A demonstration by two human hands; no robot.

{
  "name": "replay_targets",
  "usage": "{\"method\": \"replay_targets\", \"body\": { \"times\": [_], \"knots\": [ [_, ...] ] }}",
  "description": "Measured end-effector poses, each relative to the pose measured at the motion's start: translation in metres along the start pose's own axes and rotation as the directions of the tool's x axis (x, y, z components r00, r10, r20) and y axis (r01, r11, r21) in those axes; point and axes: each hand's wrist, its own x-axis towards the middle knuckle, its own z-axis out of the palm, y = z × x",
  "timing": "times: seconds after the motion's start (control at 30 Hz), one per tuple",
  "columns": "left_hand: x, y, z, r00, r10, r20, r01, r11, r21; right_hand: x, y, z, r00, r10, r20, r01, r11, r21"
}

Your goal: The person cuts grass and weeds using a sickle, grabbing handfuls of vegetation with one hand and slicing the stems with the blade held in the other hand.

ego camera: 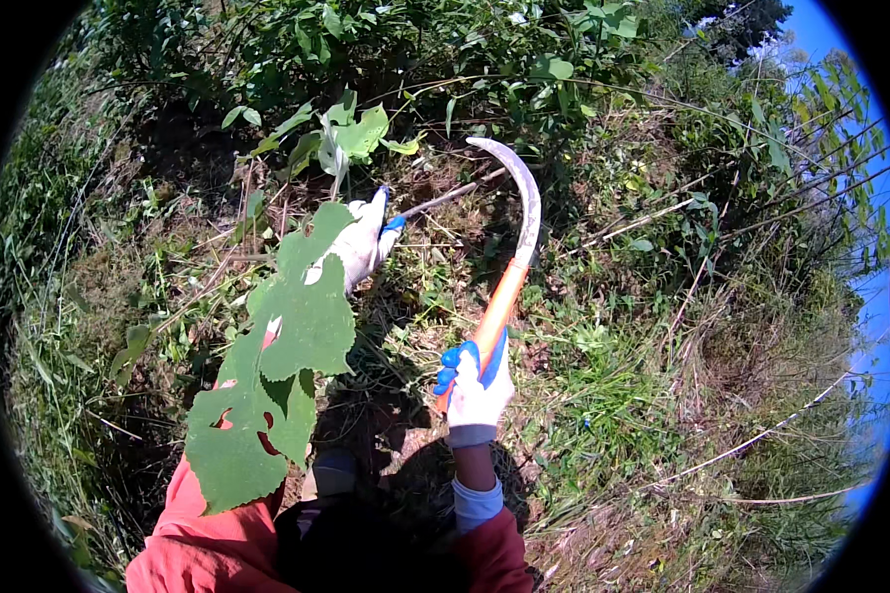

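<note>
My right hand, in a white glove with blue on the fingers, is wrapped around the orange handle of a sickle. The curved metal blade points up and bends over to the left at its tip. My left hand, gloved the same way, holds a thin woody stem that runs out to the upper right, behind the blade. Large green leaves with ragged holes hang over my left wrist and forearm and hide part of the hand. More broad leaves stand just above it.
Dense leafy bushes rise ahead. Cut grass and low weeds cover the ground on the right, where long dry stalks lie across. Thin branches slant in at the upper right. A shoe shows below, beside my shadow.
</note>
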Motion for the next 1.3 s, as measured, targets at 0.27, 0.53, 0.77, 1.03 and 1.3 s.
{"method": "replay_targets", "body": {
  "times": [0.27, 0.53, 0.77, 1.03, 1.3],
  "knots": [
    [-0.029, -0.041, 0.118, 0.994, -0.104, -0.031, 0.108, 0.95, 0.293, 0.041, -0.031, -0.064, 0.97, -0.235, -0.06, 0.1, 0.613, -0.784],
    [-0.032, -0.018, 0.14, 0.561, -0.759, 0.33, 0.646, 0.152, -0.748, 0.11, 0.001, -0.078, 0.954, -0.297, 0.041, 0.128, 0.281, -0.951],
    [-0.159, -0.074, 0.02, 0.866, -0.392, 0.311, 0.321, 0.912, 0.257, -0.13, 0.042, -0.109, 0.925, 0.065, -0.375, -0.363, 0.452, -0.815],
    [-0.31, -0.175, -0.09, 0.631, -0.765, 0.127, 0.501, 0.528, 0.686, -0.058, 0.004, -0.101, 0.876, -0.167, -0.453, -0.094, 0.861, -0.499],
    [-0.285, -0.22, -0.102, 0.628, -0.767, 0.129, 0.549, 0.555, 0.624, -0.017, -0.032, -0.106, 0.876, -0.268, -0.402, -0.115, 0.692, -0.712]
  ]
}}
